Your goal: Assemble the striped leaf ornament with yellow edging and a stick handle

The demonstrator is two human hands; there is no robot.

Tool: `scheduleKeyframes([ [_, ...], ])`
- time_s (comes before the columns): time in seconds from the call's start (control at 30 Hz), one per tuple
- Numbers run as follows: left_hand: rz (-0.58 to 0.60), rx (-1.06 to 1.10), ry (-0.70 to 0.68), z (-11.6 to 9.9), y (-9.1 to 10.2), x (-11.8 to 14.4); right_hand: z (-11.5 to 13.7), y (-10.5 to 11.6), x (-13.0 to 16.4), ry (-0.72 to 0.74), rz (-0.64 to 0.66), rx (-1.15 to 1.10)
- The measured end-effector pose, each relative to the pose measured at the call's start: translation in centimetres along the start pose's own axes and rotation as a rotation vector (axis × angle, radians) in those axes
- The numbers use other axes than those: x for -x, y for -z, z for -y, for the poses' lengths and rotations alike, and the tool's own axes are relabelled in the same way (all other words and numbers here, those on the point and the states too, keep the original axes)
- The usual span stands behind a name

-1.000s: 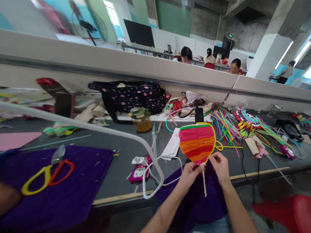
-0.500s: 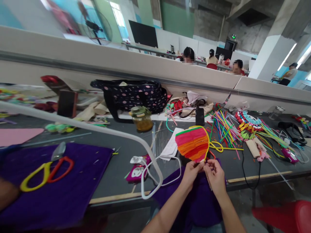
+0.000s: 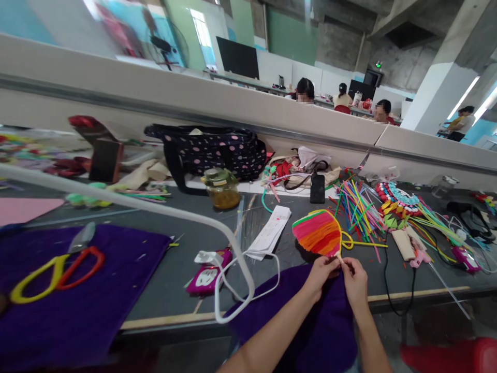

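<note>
A rounded pipe-cleaner craft piece point(image 3: 319, 235) in pink, orange and red bands stands out from my fingertips, edged with green and yellow. My left hand point(image 3: 321, 274) pinches its narrow lower tip. Beside it, my right hand point(image 3: 355, 282) has its thumb and fingers closed at the same tip, where a small pale bit shows between the two hands. A yellow pipe cleaner point(image 3: 365, 244) forms a loop by the piece's right edge and runs off to the right. Purple cloth point(image 3: 322, 331) lies beneath my forearms and over the table edge.
Scissors point(image 3: 79, 267) rest on another purple cloth at left. A white tube point(image 3: 186, 212) arches across the front. Behind are a jar point(image 3: 222, 190), folded paper point(image 3: 271, 233), a phone point(image 3: 317, 188) and a pile of pipe cleaners point(image 3: 359, 207). People sit beyond the partition point(image 3: 272, 111).
The view has shifted slightly. The craft piece has tilted a little, and my right fingers have closed in at its tip. A person's hand at the far left has mostly left the view.
</note>
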State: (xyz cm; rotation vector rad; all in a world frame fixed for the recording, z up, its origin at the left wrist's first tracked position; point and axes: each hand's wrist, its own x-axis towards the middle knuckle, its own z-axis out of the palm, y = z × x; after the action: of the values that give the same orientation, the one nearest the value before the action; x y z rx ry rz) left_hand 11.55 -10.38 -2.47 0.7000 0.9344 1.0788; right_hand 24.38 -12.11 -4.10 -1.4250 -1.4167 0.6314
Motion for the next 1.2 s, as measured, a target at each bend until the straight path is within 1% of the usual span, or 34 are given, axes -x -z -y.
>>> scheduleKeyframes([
  [0.13, 0.085, -0.085, 0.074, 0.0, 0.4, 0.8, -1.1, 0.3, -1.3, 0.029, 0.003, 0.072],
  [0.2, 0.155, -0.197, 0.096, -0.5, 1.0, 1.2, -1.4, 0.3, -1.6, 0.036, 0.006, 0.083],
  [0.23, 0.171, -0.276, 0.050, -1.1, 1.3, 1.2, -1.5, 0.2, -1.7, 0.040, 0.008, 0.090],
  [0.27, 0.156, -0.351, -0.035, -1.8, 1.6, 1.0, -1.6, 0.1, -1.7, 0.043, 0.009, 0.097],
  [0.3, 0.103, -0.423, -0.154, -2.7, 1.9, 0.7, -1.7, -0.1, -1.7, 0.048, 0.010, 0.103],
  [0.37, -0.066, -0.592, -0.410, -4.8, 2.5, -0.5, -1.8, -0.4, -1.6, 0.054, 0.014, 0.116],
  [0.4, -0.145, -0.681, -0.510, -5.9, 2.8, -1.3, -1.9, -0.5, -1.5, 0.055, 0.017, 0.123],
  [0.47, -0.294, -0.893, -0.608, -7.6, 3.2, -3.1, -2.1, -0.7, -1.3, 0.058, 0.026, 0.143],
  [0.5, -0.339, -1.017, -0.627, -8.2, 3.4, -4.0, -2.1, -0.7, -1.2, 0.063, 0.031, 0.162],
  [0.53, -0.375, -1.115, -0.631, -8.5, 3.6, -5.0, -2.2, -0.7, -1.1, 0.072, 0.036, 0.186],
  [0.63, -0.393, -1.187, -0.609, -8.4, 3.8, -7.5, -2.2, -0.2, -1.2, 0.117, 0.080, 0.249],
  [0.73, -0.323, -1.229, -0.598, -7.5, 3.8, -9.4, -1.8, 0.5, -2.2, 0.127, 0.110, 0.241],
  [0.83, -0.222, -1.279, -0.605, -7.0, 3.8, -10.6, -1.2, 0.4, -4.2, 0.070, 0.065, 0.166],
  [0.9, -0.190, -1.314, -0.602, -7.0, 4.0, -11.1, -0.9, -0.2, -5.9, 0.038, 0.049, 0.100],
  [1.0, -0.220, -1.363, -0.577, -7.1, 4.7, -11.2, -0.9, -1.7, -8.5, 0.058, 0.067, 0.032],
  [1.1, -0.274, -1.395, -0.541, -7.0, 5.6, -11.2, -1.8, -3.4, -10.3, 0.106, 0.112, 0.041],
  [1.2, -0.293, -1.430, -0.508, -6.6, 6.2, -11.3, -2.9, -4.9, -11.3, 0.129, 0.164, 0.095],
])
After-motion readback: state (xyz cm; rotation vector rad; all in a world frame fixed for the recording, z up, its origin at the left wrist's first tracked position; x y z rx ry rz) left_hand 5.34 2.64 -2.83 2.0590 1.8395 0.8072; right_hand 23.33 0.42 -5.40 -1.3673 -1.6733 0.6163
